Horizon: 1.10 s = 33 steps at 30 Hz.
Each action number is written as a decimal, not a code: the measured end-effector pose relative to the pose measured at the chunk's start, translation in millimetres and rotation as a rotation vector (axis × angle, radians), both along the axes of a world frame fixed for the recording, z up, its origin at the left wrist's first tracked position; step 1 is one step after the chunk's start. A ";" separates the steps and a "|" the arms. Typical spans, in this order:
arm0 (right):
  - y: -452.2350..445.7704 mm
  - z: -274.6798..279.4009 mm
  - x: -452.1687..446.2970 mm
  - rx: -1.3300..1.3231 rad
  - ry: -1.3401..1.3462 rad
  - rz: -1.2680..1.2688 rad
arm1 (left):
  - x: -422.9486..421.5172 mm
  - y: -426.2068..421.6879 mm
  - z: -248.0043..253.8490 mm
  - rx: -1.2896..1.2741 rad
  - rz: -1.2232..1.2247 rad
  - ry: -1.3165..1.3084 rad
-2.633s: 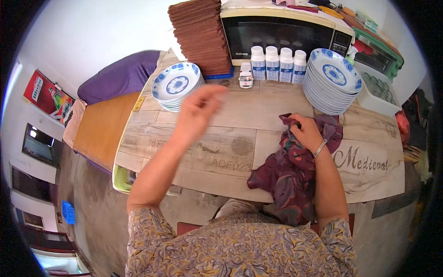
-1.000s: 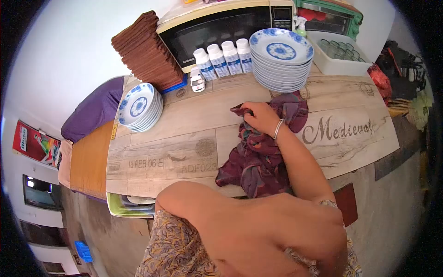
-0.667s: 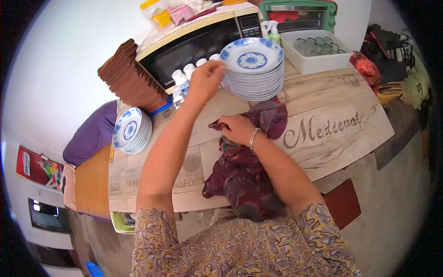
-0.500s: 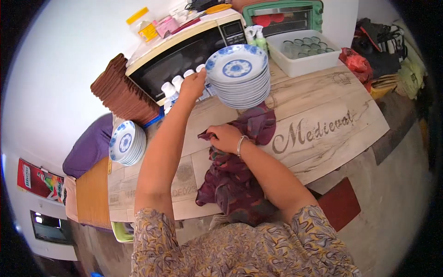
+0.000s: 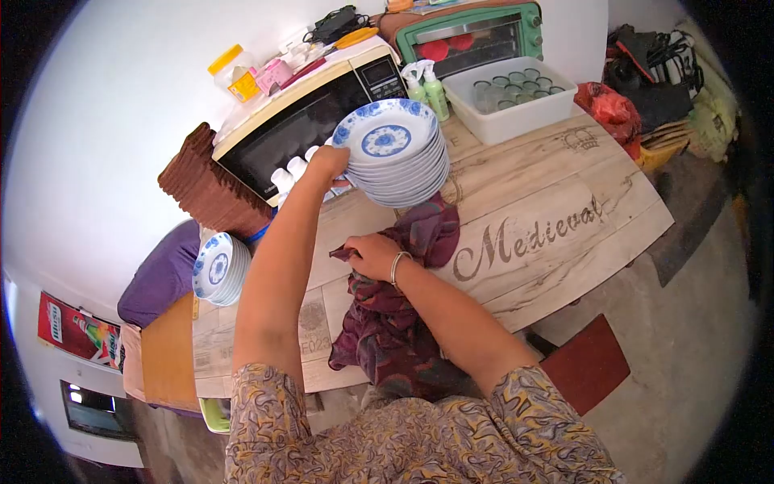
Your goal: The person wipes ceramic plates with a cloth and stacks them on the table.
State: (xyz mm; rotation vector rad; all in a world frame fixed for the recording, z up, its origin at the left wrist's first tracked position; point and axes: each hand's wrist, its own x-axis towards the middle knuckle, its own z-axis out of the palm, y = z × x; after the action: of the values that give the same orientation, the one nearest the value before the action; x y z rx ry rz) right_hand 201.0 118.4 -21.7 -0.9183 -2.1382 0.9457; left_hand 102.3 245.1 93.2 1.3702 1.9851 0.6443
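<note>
A tall stack of white plates (image 5: pixel 403 179) with blue floral patterns stands on the wood-print table. At its left side, my left hand (image 5: pixel 329 164) pinches the rim of the top plate (image 5: pixel 395 139); some fingertips are hidden. My right hand (image 5: pixel 372 256), wearing a bracelet, is closed on a bunched maroon patterned cloth (image 5: pixel 387 319). Part of this cloth lies against the foot of the stack, and the rest hangs toward my body. A second, smaller stack of similar plates (image 5: pixel 222 270) sits at the table's left end.
Behind the plates are a microwave (image 5: pixel 310 121), white bottles (image 5: pixel 282 179) and green spray bottles (image 5: pixel 434 93). A white tub (image 5: pixel 516 121) of glasses stands at the back right, near a green toaster oven (image 5: pixel 476 40). Folded brown towels (image 5: pixel 205 185) are piled at left.
My left hand has come in against the top plate's rim, from just beside it. My right hand keeps its hold on the cloth. The whole view has shifted slightly.
</note>
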 end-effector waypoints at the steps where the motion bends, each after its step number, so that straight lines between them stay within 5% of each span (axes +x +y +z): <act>1: -0.4 1.8 1.2 0.000 0.014 0.000 | 0.1 -1.2 0.2 0.021 0.005 0.010; 10: -1.8 3.8 3.8 -0.014 0.011 0.002 | -7.2 -2.8 28.0 0.246 -0.081 0.187; 14: 0.4 -2.2 1.3 -0.003 0.050 -0.004 | -0.4 -21.1 42.1 0.245 -0.083 -0.212; 20: 5.2 -3.9 1.6 -0.006 0.053 0.010 | -12.0 -95.3 48.8 0.501 -0.010 -0.434; 22: 9.6 -9.5 -0.2 -0.008 0.053 0.006 | -57.7 -105.6 21.9 0.675 -0.139 -0.687; 27: 39.7 -36.8 -4.3 -0.149 0.545 -0.227 | -96.8 -197.9 -12.0 0.701 0.125 -0.899; 31: 27.2 9.0 27.5 -0.651 1.191 -0.230 | -117.5 -226.1 -51.2 0.812 0.162 -0.688; 33: 8.1 43.1 33.3 -0.641 1.228 -0.097 | -107.5 -234.6 -54.4 0.860 0.202 -0.500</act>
State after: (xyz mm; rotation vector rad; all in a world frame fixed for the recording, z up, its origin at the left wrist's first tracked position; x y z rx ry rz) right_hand 234.2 126.6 21.4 -0.4439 -0.7518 1.6100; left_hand -5.3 10.5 38.8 1.2555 1.4734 1.8809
